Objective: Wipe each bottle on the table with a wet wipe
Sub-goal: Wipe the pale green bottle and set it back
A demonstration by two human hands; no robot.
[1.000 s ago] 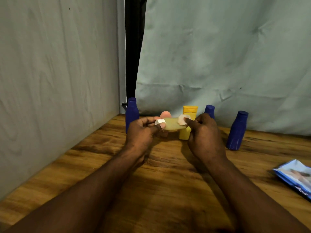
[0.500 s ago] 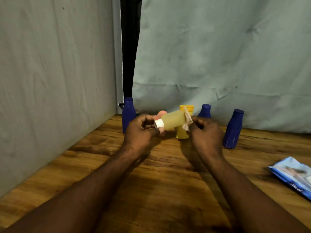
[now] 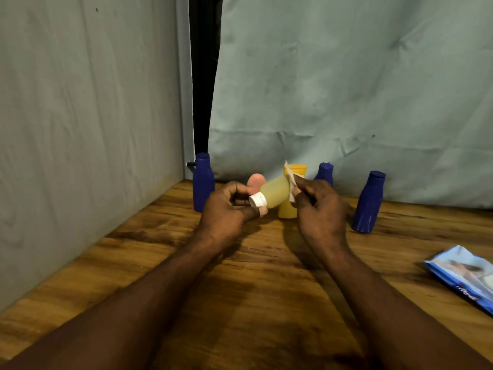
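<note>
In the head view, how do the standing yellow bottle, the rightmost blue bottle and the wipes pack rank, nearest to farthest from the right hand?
1. Standing yellow bottle, just left of the right hand, behind it.
2. Rightmost blue bottle, off to its right.
3. Wipes pack, lying far right, toward the viewer.

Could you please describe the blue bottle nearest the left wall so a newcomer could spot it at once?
Find the far left corner of the wooden table, where the side wall meets the dark gap. The blue bottle stands upright there, beyond the left hand. The other two blue bottles stand right of the yellow bottle; this one stands left.
</note>
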